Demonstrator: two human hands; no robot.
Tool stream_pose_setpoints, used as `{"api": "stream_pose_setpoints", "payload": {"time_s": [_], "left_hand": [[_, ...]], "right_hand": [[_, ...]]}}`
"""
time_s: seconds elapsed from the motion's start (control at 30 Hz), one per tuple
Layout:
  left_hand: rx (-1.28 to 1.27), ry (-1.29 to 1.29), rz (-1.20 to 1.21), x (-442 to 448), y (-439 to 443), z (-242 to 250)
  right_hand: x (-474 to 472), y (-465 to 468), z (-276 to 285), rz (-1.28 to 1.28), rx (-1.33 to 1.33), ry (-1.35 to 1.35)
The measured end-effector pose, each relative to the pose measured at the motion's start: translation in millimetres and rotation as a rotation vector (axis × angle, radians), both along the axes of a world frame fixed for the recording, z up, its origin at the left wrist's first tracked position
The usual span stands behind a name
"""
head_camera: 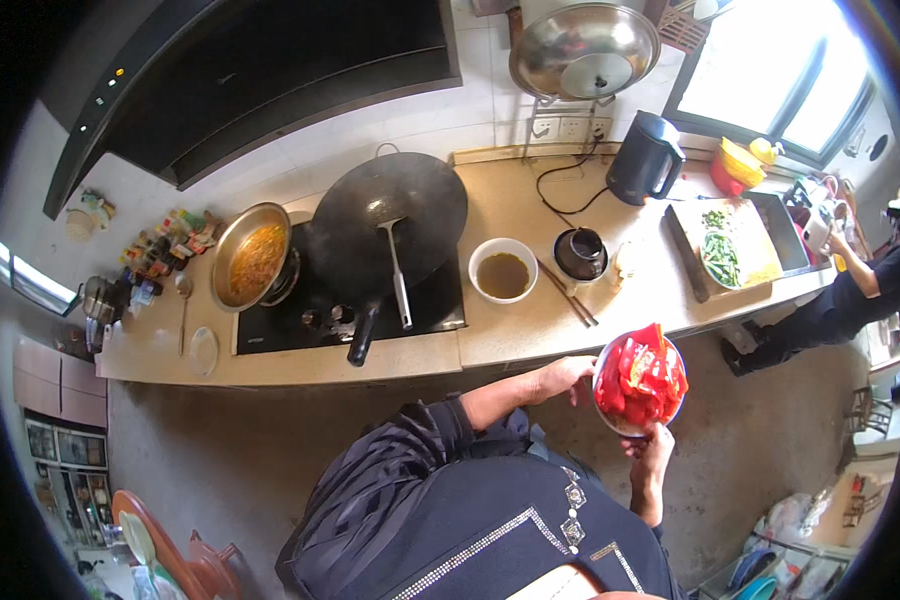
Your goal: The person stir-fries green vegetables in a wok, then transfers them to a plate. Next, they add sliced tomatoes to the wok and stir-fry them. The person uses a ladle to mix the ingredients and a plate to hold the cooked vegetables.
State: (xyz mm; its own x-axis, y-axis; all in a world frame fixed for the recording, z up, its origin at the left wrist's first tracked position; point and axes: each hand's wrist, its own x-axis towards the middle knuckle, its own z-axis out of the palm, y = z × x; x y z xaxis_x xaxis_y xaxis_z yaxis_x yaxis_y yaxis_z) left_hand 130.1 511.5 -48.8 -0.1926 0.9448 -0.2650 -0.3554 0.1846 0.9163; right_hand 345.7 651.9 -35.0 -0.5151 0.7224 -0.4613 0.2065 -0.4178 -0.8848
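In front of my body I hold a bowl (603,420) heaped with cut red peppers (641,379). My left hand (566,379) grips its left rim, and my right hand (651,448) has hold of the near edge. The bowl is in the air just off the counter's front edge. To the left, a steaming dark wok (345,247) sits on the black cooktop (270,337). A metal spatula (397,277) rests in it, handle towards me. Nearer to my hands, a white bowl of brownish liquid (502,274) stands on the counter beside a pair of chopsticks (568,292).
A steel basin of reddish-brown food (259,255) stands tilted by the wok. Seasoning bottles (169,244) line the left wall. A kettle (645,157), a dark jar in a bowl (581,255) and a cutting board with greens (754,262) occupy the right. Another person (862,292) stands near the sink.
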Motion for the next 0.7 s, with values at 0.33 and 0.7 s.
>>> {"api": "stream_pose_setpoints", "payload": {"time_s": [0.33,0.7], "left_hand": [[-0.083,-0.171,0.17,40.9,-108.8,17.2],[0.164,-0.288,0.699,-4.3,-224.6,75.7]], "right_hand": [[20.4,-68.3,26.2,0.252,-0.035,0.02],[-96.9,-137.2,79.3,0.656,0.101,0.328]]}}
